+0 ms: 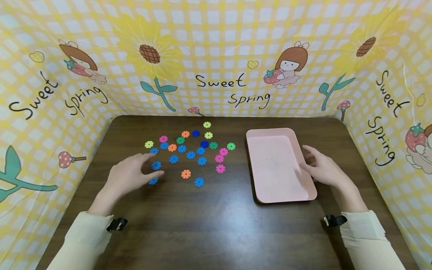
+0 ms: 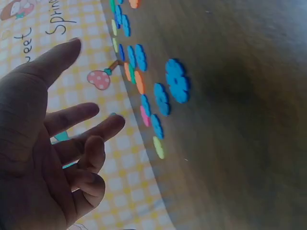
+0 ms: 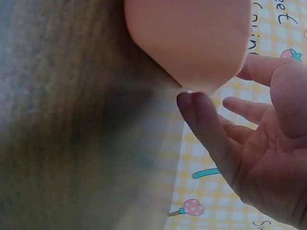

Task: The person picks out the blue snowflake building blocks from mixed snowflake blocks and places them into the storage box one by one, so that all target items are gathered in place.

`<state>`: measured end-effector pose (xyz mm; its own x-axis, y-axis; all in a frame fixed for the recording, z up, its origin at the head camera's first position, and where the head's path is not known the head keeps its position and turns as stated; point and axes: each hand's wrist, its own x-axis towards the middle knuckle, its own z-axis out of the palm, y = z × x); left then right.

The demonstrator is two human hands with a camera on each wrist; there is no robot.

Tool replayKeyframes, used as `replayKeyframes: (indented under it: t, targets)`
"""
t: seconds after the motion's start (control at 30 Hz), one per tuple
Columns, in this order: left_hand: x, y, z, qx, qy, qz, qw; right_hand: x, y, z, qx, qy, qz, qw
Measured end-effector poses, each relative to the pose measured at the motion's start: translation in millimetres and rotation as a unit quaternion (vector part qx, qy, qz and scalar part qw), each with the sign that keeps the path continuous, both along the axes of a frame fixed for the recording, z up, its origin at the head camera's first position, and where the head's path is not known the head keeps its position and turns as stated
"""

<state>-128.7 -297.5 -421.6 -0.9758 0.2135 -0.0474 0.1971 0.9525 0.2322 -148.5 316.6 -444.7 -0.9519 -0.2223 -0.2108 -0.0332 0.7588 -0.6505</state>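
- Discs: loose on the surface, left of the tray. Flat and thin; could skid under a fingertip.
- Left grip: spread, holding nothing; a rough sweep could scatter them.
- Right grip: at the tray's edge, can't tell if pinching; a bump could shift it.

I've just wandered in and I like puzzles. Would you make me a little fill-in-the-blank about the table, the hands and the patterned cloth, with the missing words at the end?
1. In the head view, the colourful discs lie to the ____ of the tray.
2. The tray's colour is ____.
3. The hand at the tray's edge is the person's ____ one.
4. The words printed on the cloth read "Sweet ____".

Missing words: left; pink; right; Spring.
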Motion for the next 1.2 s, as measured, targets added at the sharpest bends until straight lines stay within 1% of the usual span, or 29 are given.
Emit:
replayKeyframes:
  t: [0.1, 0.23, 0.3, 0.37, 0.47, 0.57, 0.67, 0.97, 1.2]
  targets:
    - [2.4, -7.9, -6.7, 0.006, -0.022, -0.003, 0.9997, 1.6, 0, -2.9, -0.04, -0.021, -0.005, 0.999]
    - [6.4, -17.3, -17.8, 0.012, -0.058, -0.011, 0.9982, 1.8, 3, -5.4, -0.071, -0.037, -0.009, 0.9967]
    - [8.0, -20.6, -24.0, 0.013, -0.07, -0.016, 0.9973, 0.9, 4, -6.6, -0.083, -0.047, -0.009, 0.9954]
    - [9.4, -22.4, -29.5, 0.017, -0.073, -0.021, 0.997, 0.0, 6, -8.0, -0.095, -0.058, -0.008, 0.9938]
    - [10.2, -23.3, -35.8, 0.022, -0.063, -0.028, 0.9974, -0.8, 7, -10.2, -0.117, -0.073, -0.01, 0.9904]
    - [9.3, -22.5, -38.3, 0.029, -0.056, -0.034, 0.9974, -1.6, 6, -11.9, -0.131, -0.08, -0.017, 0.988]
    - [7.2, -21.8, -39.1, 0.036, -0.057, -0.034, 0.9972, -3.1, 3, -12.1, -0.138, -0.08, -0.024, 0.9869]
    - [1.7, -20.9, -41.4, 0.059, -0.087, -0.028, 0.994, -8.9, -5, -13.7, -0.159, -0.084, -0.04, 0.9828]
    - [3.1, -20.2, -41.8, 0.064, -0.081, -0.033, 0.9941, -11.0, -9, -17.1, -0.178, -0.091, -0.047, 0.9786]
